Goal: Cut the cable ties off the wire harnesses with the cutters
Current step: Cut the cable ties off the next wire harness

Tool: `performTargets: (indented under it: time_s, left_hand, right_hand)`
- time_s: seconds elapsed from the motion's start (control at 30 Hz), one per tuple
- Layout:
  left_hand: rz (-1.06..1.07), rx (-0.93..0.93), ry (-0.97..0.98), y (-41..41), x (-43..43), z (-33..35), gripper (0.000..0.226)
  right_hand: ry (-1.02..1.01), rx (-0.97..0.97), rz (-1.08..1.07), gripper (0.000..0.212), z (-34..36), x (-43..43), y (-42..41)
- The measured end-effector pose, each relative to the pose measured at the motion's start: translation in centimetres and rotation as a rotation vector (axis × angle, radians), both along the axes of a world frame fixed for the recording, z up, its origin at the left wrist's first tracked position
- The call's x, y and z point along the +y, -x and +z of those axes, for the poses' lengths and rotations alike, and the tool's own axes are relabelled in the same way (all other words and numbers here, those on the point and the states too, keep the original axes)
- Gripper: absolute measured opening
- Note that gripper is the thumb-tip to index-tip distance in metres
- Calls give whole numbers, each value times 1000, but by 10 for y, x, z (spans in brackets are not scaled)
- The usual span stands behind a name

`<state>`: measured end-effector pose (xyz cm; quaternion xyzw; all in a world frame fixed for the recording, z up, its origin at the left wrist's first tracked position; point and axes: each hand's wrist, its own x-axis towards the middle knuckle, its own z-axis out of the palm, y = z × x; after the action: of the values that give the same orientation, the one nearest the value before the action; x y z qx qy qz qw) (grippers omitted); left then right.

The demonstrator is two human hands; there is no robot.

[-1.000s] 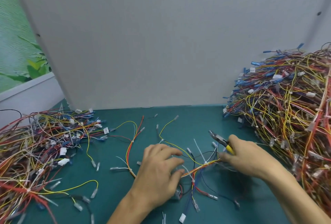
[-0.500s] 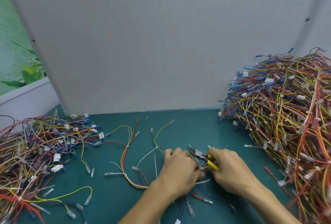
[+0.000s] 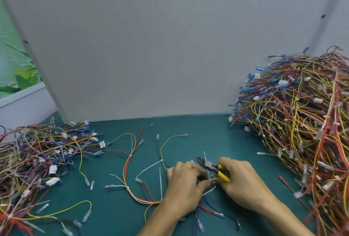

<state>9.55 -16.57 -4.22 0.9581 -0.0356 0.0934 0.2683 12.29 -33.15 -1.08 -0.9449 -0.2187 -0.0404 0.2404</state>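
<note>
In front of the tall grey upright panel [image 3: 170,47], about the middle of its width and far from it, a thin wire harness of red, yellow and orange strands [image 3: 213,179] is held on the teal table mat [image 3: 207,132]. It is pinched by the curled fingers of the left hand [image 3: 185,184]. The small cutters with yellow handles [image 3: 211,166] are grasped by the right hand [image 3: 243,183], whose fingers are wrapped around the handles. The dark metal head is pointed towards the panel, above the left fingers. A white plastic cable tie [image 3: 208,176] is seen on the harness between the two hands; whether it is cut cannot be told. At the panel's right end a high heap of tangled harnesses [image 3: 302,122] is piled, and at its left end a lower heap [image 3: 37,156] is spread.
</note>
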Motion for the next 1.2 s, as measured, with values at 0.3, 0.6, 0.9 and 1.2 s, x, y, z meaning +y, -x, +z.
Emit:
performTargets:
  time_s: [0.3, 0.6, 0.9, 1.2]
  left_hand:
    - [-18, -2, 43, 0, 0, 1, 17]
    - [-39, -65, -30, 2, -2, -1, 16]
    - [17, -89, -16, -1, -4, -5, 18]
    - [10, -87, 134, 2, -4, -4, 19]
  right_hand:
    - [-67, 9, 6, 25, 3, 1, 4]
    - [-82, -13, 54, 21, 4, -3, -1]
    - [-253, -41, -90, 13, 22, -14, -3]
    - [142, 174, -64, 47, 26, -37, -6]
